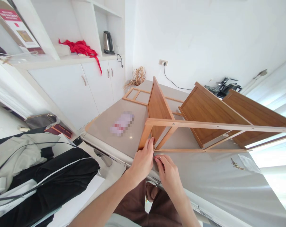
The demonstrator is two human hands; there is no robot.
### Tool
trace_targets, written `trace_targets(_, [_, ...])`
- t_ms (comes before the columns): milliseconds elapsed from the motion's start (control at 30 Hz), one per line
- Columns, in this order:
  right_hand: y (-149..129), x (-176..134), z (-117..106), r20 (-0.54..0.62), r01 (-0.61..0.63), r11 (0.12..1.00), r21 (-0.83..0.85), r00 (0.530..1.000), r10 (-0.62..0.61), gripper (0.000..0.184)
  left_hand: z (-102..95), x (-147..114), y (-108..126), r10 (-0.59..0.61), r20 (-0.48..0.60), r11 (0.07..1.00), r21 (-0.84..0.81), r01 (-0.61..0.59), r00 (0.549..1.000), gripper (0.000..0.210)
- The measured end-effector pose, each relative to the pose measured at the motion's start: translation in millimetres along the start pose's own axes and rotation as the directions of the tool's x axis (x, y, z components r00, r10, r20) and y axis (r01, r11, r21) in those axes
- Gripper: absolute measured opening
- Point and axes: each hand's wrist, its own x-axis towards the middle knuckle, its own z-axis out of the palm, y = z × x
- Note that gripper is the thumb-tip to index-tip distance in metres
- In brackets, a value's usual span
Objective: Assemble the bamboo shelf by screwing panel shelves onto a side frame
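A wooden shelf unit lies on its side across the table, its brown panels standing up from the frame. My left hand is closed around the frame's near left corner, fingers against the end piece. Just to its right, my right hand pinches a thin metal hex key at the lower edge of that corner. The key's tip is mostly hidden between my hands, so I cannot tell whether it sits in a bolt. Several small metal screws lie on the table at the right, beside a clear plastic bag.
The grey table also bears a blurred-out paper at left and a black appliance at the back. Clothes are piled at lower left. White cabinets hold a kettle and red ribbon.
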Motion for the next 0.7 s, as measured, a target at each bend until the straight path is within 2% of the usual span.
trace_targets(300, [3.4, 1.1, 0.1, -0.004, 0.005, 0.998, 0.068, 1.000, -0.005, 0.025, -1.4, -0.5, 1.1, -0.016, 0.009, 1.000, 0.010, 0.016, 1.000, 0.059])
trace_targets(700, [2.1, 0.2, 3.2, -0.037, -0.046, 0.997, 0.058, 0.998, 0.049, 0.030, 3.3, -0.6, -2.6, -0.006, 0.000, 1.000, -0.004, 0.006, 1.000, 0.070])
